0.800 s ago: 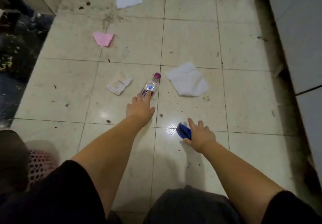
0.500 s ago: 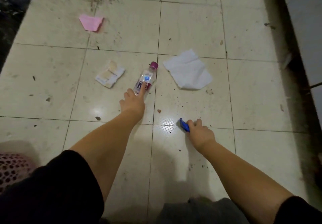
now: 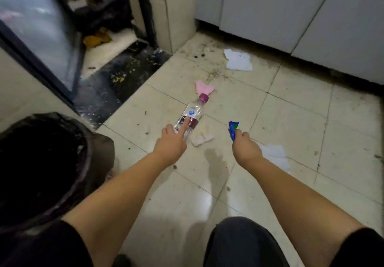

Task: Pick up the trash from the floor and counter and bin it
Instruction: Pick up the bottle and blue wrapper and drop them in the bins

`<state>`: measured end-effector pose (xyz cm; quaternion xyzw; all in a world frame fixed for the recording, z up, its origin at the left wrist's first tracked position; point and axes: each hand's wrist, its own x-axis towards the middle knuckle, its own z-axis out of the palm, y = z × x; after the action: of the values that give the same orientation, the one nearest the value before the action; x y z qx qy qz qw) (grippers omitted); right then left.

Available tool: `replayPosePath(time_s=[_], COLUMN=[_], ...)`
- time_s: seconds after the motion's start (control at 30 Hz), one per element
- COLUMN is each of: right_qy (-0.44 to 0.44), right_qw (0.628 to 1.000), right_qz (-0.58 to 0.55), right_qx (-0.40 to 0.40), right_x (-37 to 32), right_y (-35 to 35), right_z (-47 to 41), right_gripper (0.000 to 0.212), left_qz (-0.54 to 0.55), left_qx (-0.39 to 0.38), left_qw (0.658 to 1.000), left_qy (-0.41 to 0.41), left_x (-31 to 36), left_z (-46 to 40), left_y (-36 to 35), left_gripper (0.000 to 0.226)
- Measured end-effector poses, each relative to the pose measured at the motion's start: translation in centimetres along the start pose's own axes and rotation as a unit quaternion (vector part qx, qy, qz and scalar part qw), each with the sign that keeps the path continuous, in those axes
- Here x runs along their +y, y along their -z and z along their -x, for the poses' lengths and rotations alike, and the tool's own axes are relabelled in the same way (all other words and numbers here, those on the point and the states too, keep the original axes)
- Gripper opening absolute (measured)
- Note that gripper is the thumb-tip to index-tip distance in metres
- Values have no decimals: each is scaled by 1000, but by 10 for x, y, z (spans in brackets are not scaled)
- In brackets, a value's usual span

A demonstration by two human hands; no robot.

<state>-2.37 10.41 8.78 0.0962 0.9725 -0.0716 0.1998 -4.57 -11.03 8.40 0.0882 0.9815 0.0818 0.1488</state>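
The left hand [image 3: 169, 145] is closed around the lower part of a clear plastic bottle [image 3: 191, 117], with the forefinger stretched along its label; half a second ago only the fingertips touched the bottle where it lay flat on the floor, and now it is taken up in the hand, its purple cap pointing away from the person. The right hand [image 3: 246, 147] is closed into a fist and pinches a blue wrapper [image 3: 233, 130], which sticks up above the fingers; earlier this hand was pressed low on the tile with the wrapper, now it is raised from the floor [image 3: 291, 121]. The view has also turned to the left. Just under the bottle lies a crumpled beige paper [image 3: 202, 136], and beside the right wrist a white tissue [image 3: 274, 154] is partly covered by the arm. Beyond the bottle cap a pink paper [image 3: 203, 88] lies on the tile, and farther away, near the grey cabinet doors [image 3: 291, 13], there is another white paper [image 3: 238, 60]. At the left a bin with a black bag [image 3: 41, 162] has come into sight, close to the left forearm, and behind it a dark doorstep [image 3: 124, 79] and a glass door [image 3: 35, 27].
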Motion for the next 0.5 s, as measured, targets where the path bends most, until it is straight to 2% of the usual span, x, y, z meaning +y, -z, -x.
replayPosePath(time_s=[0.2,0.27,0.4,0.5], right_qy=[186,237,345,426], right_qw=[979,968,934,902], right_qz=[40,10,-12,-1], right_qx=[72,85,94,68], right_x=[-130,-179,-273,-335], right_y=[78,90,89,67], right_z=[0,15,57,89], right_gripper=[39,32,27,27], left_qz=[17,4,-13,-22], left_qx=[124,157,191,191], left_qw=[986,974,949,927], left_qy=[113,161,252,322], left_x=[-75,-103,-166,-210], left_z=[68,106,194,264], left_y=[108,131,149,142], left_gripper=[75,75,75,74])
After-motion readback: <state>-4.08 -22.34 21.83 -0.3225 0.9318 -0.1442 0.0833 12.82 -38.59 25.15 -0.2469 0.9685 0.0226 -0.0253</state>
